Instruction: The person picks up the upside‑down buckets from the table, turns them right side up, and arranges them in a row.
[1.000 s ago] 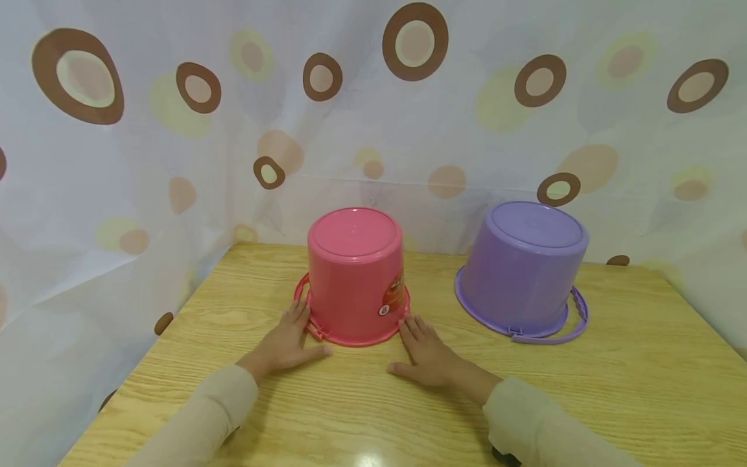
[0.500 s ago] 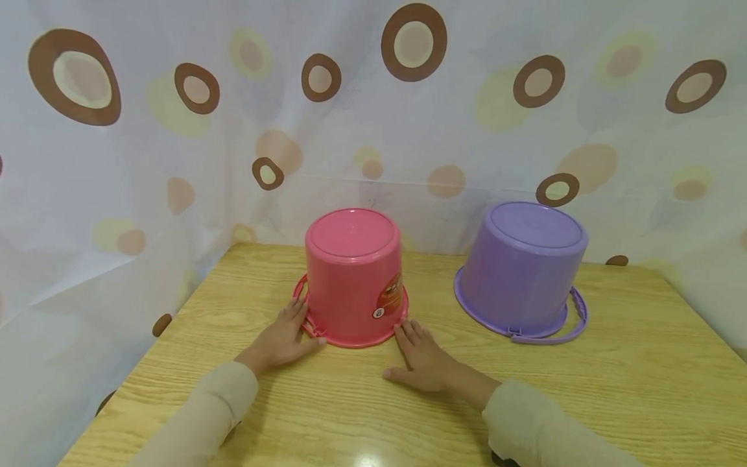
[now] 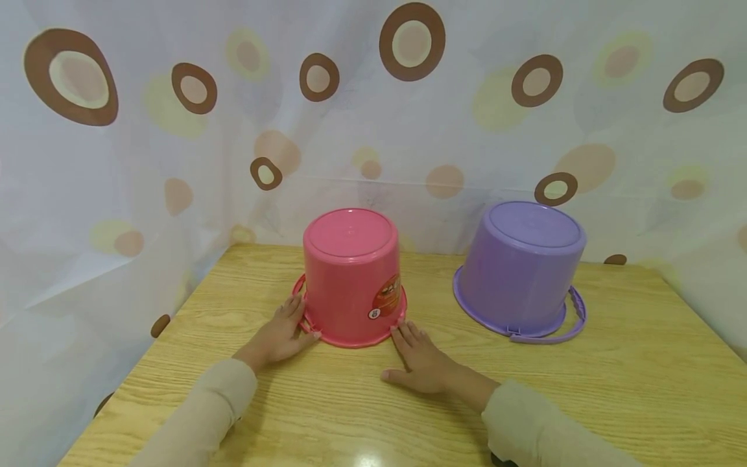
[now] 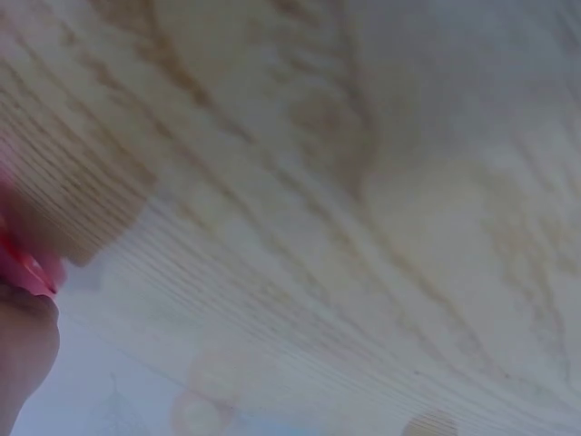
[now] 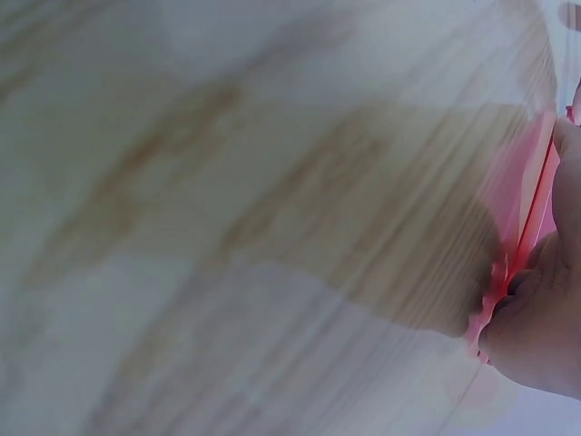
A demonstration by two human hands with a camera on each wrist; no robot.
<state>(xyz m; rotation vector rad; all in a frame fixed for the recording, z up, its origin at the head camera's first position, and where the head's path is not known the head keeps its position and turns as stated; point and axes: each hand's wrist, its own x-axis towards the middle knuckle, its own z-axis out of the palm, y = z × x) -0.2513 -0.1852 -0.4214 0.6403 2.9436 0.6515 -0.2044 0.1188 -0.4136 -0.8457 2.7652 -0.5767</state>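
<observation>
Our left hand point(image 3: 275, 336), fingers extended and thumb spread, touches the upturned pink bucket point(image 3: 344, 292) beside its handle point(image 3: 298, 285); our right hand point(image 3: 424, 364), likewise spread, reaches its rim point(image 3: 353, 344). That bucket stands on the wooden counter point(image 3: 362, 402), left of a purple bucket point(image 3: 519, 275).

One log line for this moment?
left hand: touching pink bucket | right hand: touching pink bucket | purple bucket: untouched | both buckets: upside down

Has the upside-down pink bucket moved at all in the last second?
Yes, the pink bucket has turned: judged against the still purple bucket, its sticker has swung left, toward the front. Any sliding is too slight to tell.
</observation>
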